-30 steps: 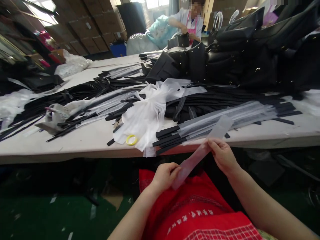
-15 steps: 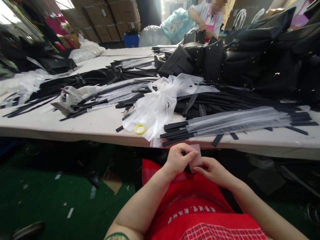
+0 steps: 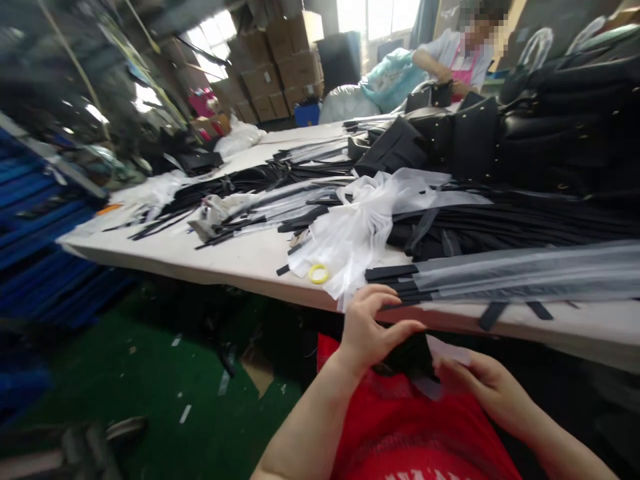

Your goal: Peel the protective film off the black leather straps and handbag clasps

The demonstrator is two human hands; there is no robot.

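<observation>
My left hand (image 3: 370, 327) is raised by the front edge of the table, thumb and fingers spread, with nothing between them. Its fingertips overlap the ends of black strips (image 3: 393, 273) in the view; whether they touch, I cannot tell. Low in front of the red apron (image 3: 395, 413), my right hand (image 3: 485, 383) pinches a small thin translucent sheet (image 3: 447, 349). A bundle of black strips in a clear plastic wrap (image 3: 520, 272) lies just beyond my hands. To its left is a bunch of white thin sheets (image 3: 350, 233), with a yellow ring (image 3: 318, 273) at its lower edge.
Black bags (image 3: 540, 133) are piled on the right of the table (image 3: 240, 267). More black strips (image 3: 245, 180) lie further left. Across the table, a person in a pink apron (image 3: 463, 67) handles a black bag. Blue stacked items (image 3: 45, 220) stand at far left.
My left hand has let go of the translucent sheet and opened, moving apart from my right hand, which keeps the sheet. The view has swung left.
</observation>
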